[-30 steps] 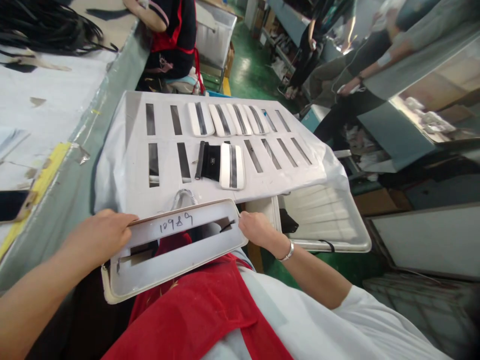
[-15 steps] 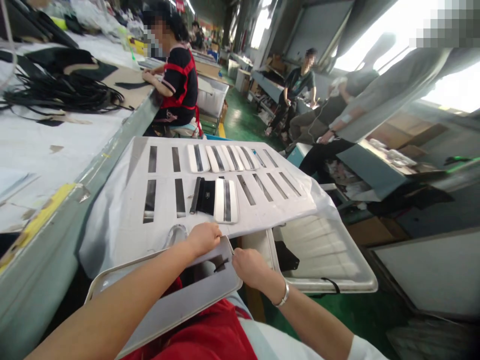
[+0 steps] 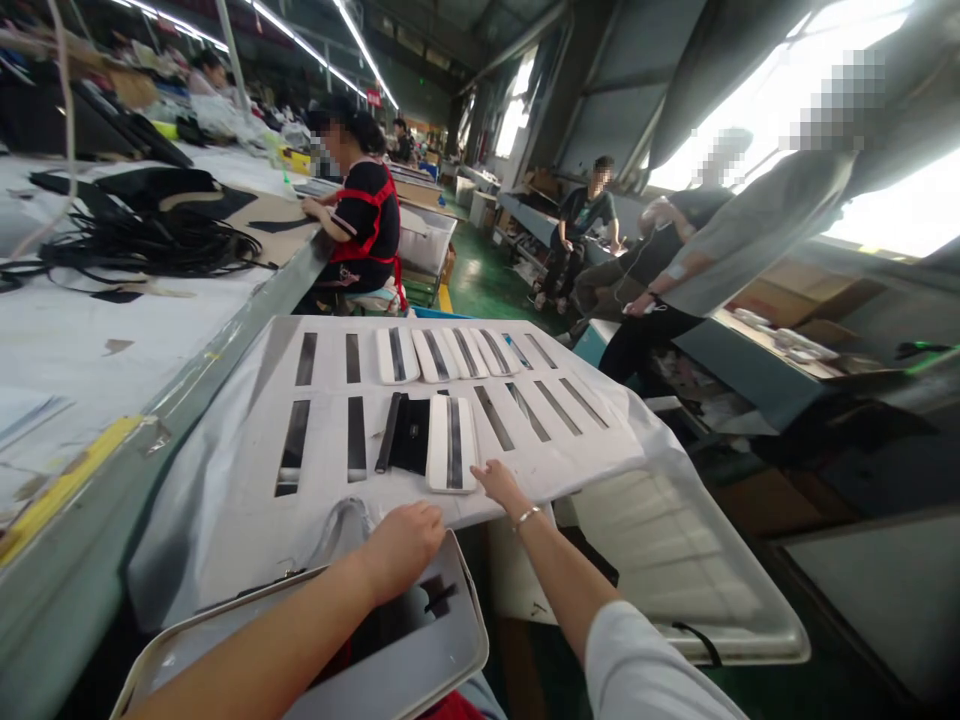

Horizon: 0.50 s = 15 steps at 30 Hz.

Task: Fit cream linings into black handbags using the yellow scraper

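A white slotted template [image 3: 420, 650] lies across my lap, and my left hand [image 3: 401, 548] is closed on its far edge. My right hand [image 3: 500, 484] reaches forward with fingers stretched out and rests on the near edge of a large white board [image 3: 322, 440] cut with rows of narrow slots. Right in front of that hand sits a white rounded piece with a dark stripe [image 3: 451, 444], next to a black folded piece [image 3: 407, 433]. Several more white striped pieces [image 3: 439, 354] line the board's far row.
A long worktable [image 3: 90, 330] with black cords [image 3: 142, 245] runs along the left. A white tray [image 3: 675, 570] sits low at the right. A seated person in black and red [image 3: 364, 230] works ahead; other people [image 3: 675, 260] sit and stand at the right.
My right hand let go of the template's right end and reached forward onto the board. My left hand slid from the template's left end to its far right edge. The view tilted up.
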### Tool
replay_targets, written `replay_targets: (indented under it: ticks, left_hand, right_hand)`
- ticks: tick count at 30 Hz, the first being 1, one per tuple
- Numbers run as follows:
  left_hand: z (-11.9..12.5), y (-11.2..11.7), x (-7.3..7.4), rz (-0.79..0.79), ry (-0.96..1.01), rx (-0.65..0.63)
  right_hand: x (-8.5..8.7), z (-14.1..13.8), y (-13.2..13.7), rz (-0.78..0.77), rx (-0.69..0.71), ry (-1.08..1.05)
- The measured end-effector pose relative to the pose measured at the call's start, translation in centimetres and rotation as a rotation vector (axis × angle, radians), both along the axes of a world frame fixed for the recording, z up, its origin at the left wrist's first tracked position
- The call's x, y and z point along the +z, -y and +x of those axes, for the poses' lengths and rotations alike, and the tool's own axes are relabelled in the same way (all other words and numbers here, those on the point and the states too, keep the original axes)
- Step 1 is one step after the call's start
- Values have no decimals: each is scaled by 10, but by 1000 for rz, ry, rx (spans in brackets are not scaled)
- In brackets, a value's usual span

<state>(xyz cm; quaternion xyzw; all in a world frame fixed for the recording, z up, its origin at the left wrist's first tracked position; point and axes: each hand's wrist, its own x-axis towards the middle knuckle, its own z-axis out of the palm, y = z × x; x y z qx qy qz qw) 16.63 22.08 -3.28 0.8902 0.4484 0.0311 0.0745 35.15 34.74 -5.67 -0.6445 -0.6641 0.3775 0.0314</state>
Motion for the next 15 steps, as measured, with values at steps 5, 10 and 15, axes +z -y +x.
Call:
replay_targets:
  ticks: [5,10,15]
  left_hand:
    - [-2,5,-3,8,14,5]
    - [-16,11,2,-67,190,159]
    - [-64,2,23,-78,539,458]
  right_hand:
    - [-18,-34,-32,90,-75,57]
    - [15,-44,-61,166,-18,-64]
    - [105,-29,-81,221,160,-236]
